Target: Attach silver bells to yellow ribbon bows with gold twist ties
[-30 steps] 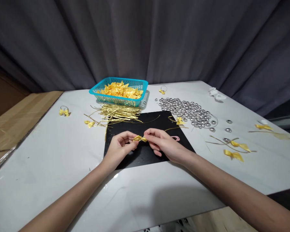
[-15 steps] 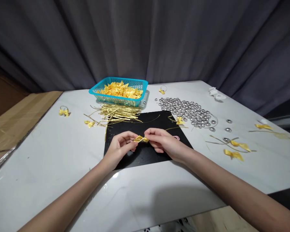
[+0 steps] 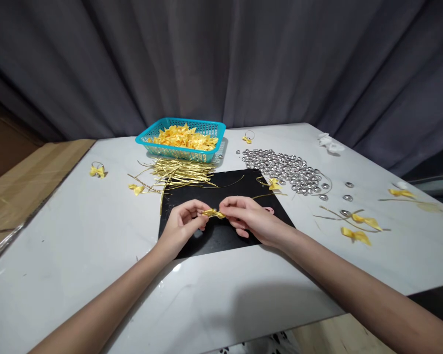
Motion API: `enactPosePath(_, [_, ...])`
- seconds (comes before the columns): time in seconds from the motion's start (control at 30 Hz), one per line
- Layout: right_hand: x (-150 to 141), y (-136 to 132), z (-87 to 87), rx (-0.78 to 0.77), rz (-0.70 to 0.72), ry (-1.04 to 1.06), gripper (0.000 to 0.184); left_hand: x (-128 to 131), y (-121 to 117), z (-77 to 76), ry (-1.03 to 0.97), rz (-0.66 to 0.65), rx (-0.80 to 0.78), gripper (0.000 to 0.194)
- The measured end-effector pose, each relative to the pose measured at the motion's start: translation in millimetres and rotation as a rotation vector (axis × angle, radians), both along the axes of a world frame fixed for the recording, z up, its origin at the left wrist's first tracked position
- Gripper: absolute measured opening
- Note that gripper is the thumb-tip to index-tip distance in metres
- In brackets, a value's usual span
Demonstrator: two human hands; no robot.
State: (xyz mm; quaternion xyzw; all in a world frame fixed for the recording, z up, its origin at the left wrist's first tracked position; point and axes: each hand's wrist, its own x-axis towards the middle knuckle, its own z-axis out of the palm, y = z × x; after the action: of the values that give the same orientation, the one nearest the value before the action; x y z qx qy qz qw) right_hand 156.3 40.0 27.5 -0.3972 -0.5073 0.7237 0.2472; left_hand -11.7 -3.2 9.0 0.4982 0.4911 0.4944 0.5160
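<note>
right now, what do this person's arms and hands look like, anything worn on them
The left grip and right grip are plain human hands, with no gloves and no rings that I can make out. The left forearm and right forearm are slim and taper to the wrists; no sleeves, watch, bracelet or markings show.

grey curtain [image 3: 192, 64]: behind | cardboard [image 3: 33, 167]: left | crumpled white scrap [image 3: 331, 143]: rear right

Ribbon bow [image 3: 213, 214] fills the gap between left hand [image 3: 184, 220] and right hand [image 3: 249, 216]; gold twist ties [image 3: 184, 170] and turquoise basket [image 3: 205, 157] obstruct beyond; near-left tabletop [image 3: 77, 241] lies open
</note>
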Motion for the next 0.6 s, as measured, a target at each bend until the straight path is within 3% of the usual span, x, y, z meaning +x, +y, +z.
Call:
enactPosePath(0.23, [-2.0, -1.7, -5.0, 0.218, 0.041, -0.222, 0.014, 4.3, 0.2, 5.9, 0.038, -0.002, -0.032, 0.013])
enactPosePath(0.4, [0.1, -0.6, -5.2, 0.103, 0.057, -0.063, 0.017, 4.2, 0.7, 6.4, 0.021, 0.043, -0.05, 0.016])
enactPosePath(0.6, [1.2, -0.4, -3.6, 0.066, 0.068, -0.032, 0.017, 3.2, 2.0, 2.9, -0.027, 0.073, -0.037, 0.016])
